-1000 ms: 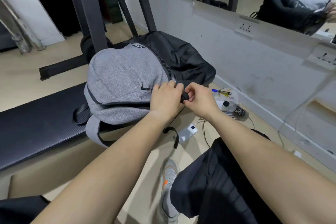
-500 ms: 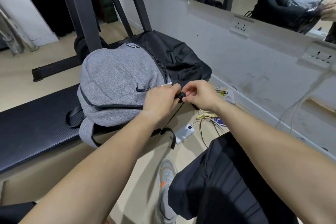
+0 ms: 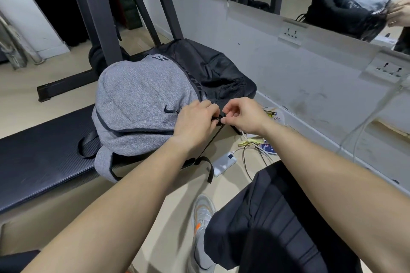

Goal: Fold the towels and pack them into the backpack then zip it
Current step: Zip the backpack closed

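A grey and black backpack (image 3: 142,97) lies on its back on the black padded bench (image 3: 40,153), bulging and closed along its grey front. My left hand (image 3: 195,122) grips the bag's fabric at its near right edge. My right hand (image 3: 241,115) pinches the small black zipper pull (image 3: 219,117) between thumb and forefinger, right beside the left hand. No towel is visible; the inside of the bag is hidden.
A black metal rack (image 3: 93,17) stands behind the bench. On the floor to the right lie a white power bank (image 3: 224,163), cables (image 3: 250,150) and small packets. A wall with sockets (image 3: 290,33) and a mirror runs along the right. My shoe (image 3: 202,226) and dark-clothed knee are below.
Both hands stay together at the zipper pull on the bag's right edge, shifting only slightly. The view has swung a little, so the floor clutter looks displaced.
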`<state>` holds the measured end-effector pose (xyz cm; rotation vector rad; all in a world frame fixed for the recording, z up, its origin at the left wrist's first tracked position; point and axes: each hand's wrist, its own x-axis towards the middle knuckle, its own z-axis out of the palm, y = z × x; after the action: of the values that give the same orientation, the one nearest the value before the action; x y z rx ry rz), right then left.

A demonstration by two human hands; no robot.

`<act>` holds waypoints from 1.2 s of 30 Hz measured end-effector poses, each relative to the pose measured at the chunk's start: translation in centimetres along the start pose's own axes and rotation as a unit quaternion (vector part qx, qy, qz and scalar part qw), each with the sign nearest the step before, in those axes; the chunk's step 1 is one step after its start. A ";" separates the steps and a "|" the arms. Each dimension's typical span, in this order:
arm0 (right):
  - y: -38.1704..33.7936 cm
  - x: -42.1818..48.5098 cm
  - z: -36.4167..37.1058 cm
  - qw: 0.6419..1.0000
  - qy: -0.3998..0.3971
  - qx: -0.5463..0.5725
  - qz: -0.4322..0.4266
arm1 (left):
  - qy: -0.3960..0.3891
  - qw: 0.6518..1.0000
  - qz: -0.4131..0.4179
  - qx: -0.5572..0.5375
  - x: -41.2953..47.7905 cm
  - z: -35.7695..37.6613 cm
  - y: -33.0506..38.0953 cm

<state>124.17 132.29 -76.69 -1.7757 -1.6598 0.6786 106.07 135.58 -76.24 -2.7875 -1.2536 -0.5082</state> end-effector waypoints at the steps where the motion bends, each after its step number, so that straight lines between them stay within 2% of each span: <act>1: 0.0 -0.1 0.0 1.000 -0.001 0.000 0.003 | -0.008 1.000 0.001 -0.006 0.1 0.0 0.0; 5: 0.2 -0.6 0.2 1.000 0.001 0.008 0.001 | -0.055 0.998 -0.015 -0.019 0.6 0.2 0.2; 9: 0.2 -0.6 0.3 1.000 0.013 0.011 -0.014 | -0.080 0.997 -0.011 0.014 0.7 0.2 0.4; 18: 0.0 -0.4 0.3 1.000 0.007 0.018 -0.006 | -0.067 0.997 0.006 0.024 0.2 -0.8 0.1; 23: -0.1 -0.3 0.4 0.999 0.015 -0.027 -0.013 | -0.067 0.997 -0.015 -0.017 -0.4 -1.3 0.3; 27: 0.0 -0.1 0.7 0.997 0.020 -0.075 -0.019 | -0.037 0.998 -0.020 -0.036 -0.7 -2.7 -0.1; 32: -0.7 -0.4 1.4 0.990 0.035 -0.112 -0.072 | -0.066 0.992 -0.079 -0.066 -1.3 -3.4 -1.6; 36: -1.2 -0.4 1.8 0.988 0.036 -0.121 -0.091 | -0.081 0.996 -0.044 -0.012 -1.7 -3.4 -1.3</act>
<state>122.02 132.07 -77.04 -1.7591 -1.8917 0.3381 103.14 134.67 -73.65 -2.8544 -1.4144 -0.3091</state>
